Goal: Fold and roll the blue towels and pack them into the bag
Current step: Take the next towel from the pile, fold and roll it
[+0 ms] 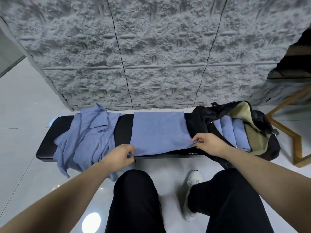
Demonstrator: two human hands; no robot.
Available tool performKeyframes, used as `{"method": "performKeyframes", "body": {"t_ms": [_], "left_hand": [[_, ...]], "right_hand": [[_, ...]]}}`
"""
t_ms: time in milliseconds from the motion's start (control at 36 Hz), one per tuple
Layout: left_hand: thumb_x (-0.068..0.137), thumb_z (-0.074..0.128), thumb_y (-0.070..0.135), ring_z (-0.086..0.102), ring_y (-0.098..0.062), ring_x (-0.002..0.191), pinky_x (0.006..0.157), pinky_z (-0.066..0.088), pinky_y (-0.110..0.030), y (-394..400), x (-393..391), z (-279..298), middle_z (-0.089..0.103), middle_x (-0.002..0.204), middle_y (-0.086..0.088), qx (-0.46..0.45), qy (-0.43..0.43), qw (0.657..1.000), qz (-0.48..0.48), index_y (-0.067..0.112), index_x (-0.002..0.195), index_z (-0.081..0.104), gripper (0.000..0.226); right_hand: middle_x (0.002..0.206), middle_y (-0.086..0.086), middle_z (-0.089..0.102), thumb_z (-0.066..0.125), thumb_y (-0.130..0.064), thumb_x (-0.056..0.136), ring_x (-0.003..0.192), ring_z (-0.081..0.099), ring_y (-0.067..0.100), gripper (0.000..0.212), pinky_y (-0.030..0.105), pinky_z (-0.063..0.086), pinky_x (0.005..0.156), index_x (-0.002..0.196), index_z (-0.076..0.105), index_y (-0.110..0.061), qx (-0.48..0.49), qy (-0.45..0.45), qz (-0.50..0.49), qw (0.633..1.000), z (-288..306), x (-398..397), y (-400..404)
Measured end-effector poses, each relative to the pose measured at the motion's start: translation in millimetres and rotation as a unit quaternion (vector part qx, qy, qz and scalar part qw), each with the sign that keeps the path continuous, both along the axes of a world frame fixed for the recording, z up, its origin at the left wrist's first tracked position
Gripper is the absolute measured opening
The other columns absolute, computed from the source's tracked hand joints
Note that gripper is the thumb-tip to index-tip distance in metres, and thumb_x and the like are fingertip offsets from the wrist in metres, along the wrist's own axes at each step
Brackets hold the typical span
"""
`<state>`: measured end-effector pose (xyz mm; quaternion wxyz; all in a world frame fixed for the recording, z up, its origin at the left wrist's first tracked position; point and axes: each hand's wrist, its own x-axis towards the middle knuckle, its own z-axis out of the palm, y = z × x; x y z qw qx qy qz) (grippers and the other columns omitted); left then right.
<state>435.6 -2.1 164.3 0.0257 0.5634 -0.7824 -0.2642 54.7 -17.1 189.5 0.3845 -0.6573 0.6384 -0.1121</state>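
My hands at a blue towel (159, 132) on the table (45, 145).
Left fingers (130, 153) and right fingers (196, 143) each pinch a near corner (bag (262, 145) beside).

L hand (120, 154), R hand (207, 144), both pinching

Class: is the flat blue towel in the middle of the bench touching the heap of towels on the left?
Apart. The head view shows bare black bench between flat towel and heap.
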Motion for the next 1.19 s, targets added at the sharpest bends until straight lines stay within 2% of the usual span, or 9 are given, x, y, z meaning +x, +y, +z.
{"method": "performKeyframes", "body": {"t_ms": [83,139,222,444,528,667,806,1056,1194], "left_hand": [[0.086,0.061,0.012,0.063,-0.023,0.092,0.081,0.051,-0.037,9.1,-1.2,2.0,0.066,0.109,0.0,0.026,0.018,0.999,0.026,0.029,0.075,0.04,0.028],[0.087,0.058,0.012,0.061,-0.017,0.074,0.07,0.051,-0.035,12.3,-2.4,1.0,0.067,0.092,-0.002,0.035,0.04,0.997,0.055,0.026,0.079,0.044,0.021],[0.089,0.055,0.01,0.04,-0.007,0.049,0.051,0.034,-0.022,15.9,-5.5,3.5,0.052,0.063,0.001,0.023,0.092,0.991,0.099,0.015,0.087,0.049,0.008],[0.092,0.06,0.009,0.049,0.0,0.057,0.057,0.038,-0.012,20.1,-4.0,1.7,0.06,0.064,0.018,0.015,0.187,0.97,0.158,0.017,0.089,0.058,0.008],[0.093,0.06,0.007,0.051,0.001,0.06,0.058,0.038,-0.01,19.9,-3.8,0.1,0.063,0.071,0.014,0.024,0.214,0.963,0.161,0.016,0.089,0.06,0.009],[0.096,0.058,0.012,0.049,-0.009,0.068,0.065,0.039,-0.021,16.4,4.9,-5.9,0.063,0.074,0.0,0.065,0.281,0.939,0.188,0.025,0.087,0.063,0.018],[0.096,0.059,0.019,0.056,-0.015,0.083,0.078,0.043,-0.031,13.8,11.3,-8.7,0.067,0.094,-0.006,0.07,0.302,0.928,0.208,0.035,0.089,0.066,0.019],[0.097,0.058,0.02,0.056,-0.018,0.08,0.071,0.045,-0.033,-13.4,4.1,-11.6,0.067,0.098,-0.008,0.042,0.292,0.926,0.237,0.024,0.097,0.066,0.008],[0.096,0.059,0.02,0.061,-0.017,0.094,0.084,0.049,-0.036,-44.1,1.5,-14.9,0.068,0.103,0.005,0.036,0.303,0.916,0.262,0.026,0.098,0.066,0.009]], "right_hand": [[0.081,0.002,0.072,0.062,-0.018,0.091,0.079,0.066,0.025,0.018,0.035,0.052,0.071,0.085,0.068,-0.034,0.004,0.008,-0.002,1.0,-2.1,0.7,9.3],[0.081,0.004,0.07,0.061,-0.019,0.092,0.064,0.057,0.016,0.016,0.029,0.045,0.061,0.086,0.067,-0.034,0.008,0.002,-0.008,1.0,-2.0,1.1,15.3],[0.077,0.004,0.069,0.062,-0.021,0.091,0.058,0.049,0.008,0.015,0.027,0.041,0.06,0.085,0.067,-0.034,0.01,-0.015,-0.028,0.999,-2.5,0.6,22.0],[0.071,-0.001,0.066,0.063,-0.019,0.092,0.057,0.045,0.006,0.013,0.023,0.039,0.062,0.085,0.067,-0.03,0.029,-0.053,-0.052,0.997,-8.5,-2.5,36.3],[0.072,0.0,0.067,0.064,-0.019,0.091,0.059,0.047,0.009,0.013,0.027,0.04,0.063,0.085,0.068,-0.029,0.018,-0.069,-0.065,0.995,-12.0,-2.5,39.0],[0.099,-0.008,0.075,0.067,-0.011,0.09,0.095,0.069,0.008,0.005,0.024,0.049,0.089,0.087,0.068,-0.014,0.041,-0.147,-0.081,0.985,-14.3,-0.5,40.7],[0.073,0.005,0.061,0.063,-0.005,0.09,0.057,0.047,0.002,0.006,0.015,0.035,0.06,0.086,0.06,-0.002,0.055,-0.162,-0.086,0.981,-12.1,3.1,39.6],[0.087,0.016,0.064,0.059,-0.01,0.095,0.083,0.057,0.015,0.007,0.034,0.053,0.08,0.097,0.065,-0.007,0.039,-0.199,-0.15,0.968,-24.9,14.9,15.6],[0.094,0.014,0.068,0.062,-0.017,0.094,0.085,0.061,0.018,0.006,0.043,0.055,0.084,0.095,0.068,-0.016,0.03,-0.238,-0.215,0.947,-30.1,23.0,-11.9]]}}
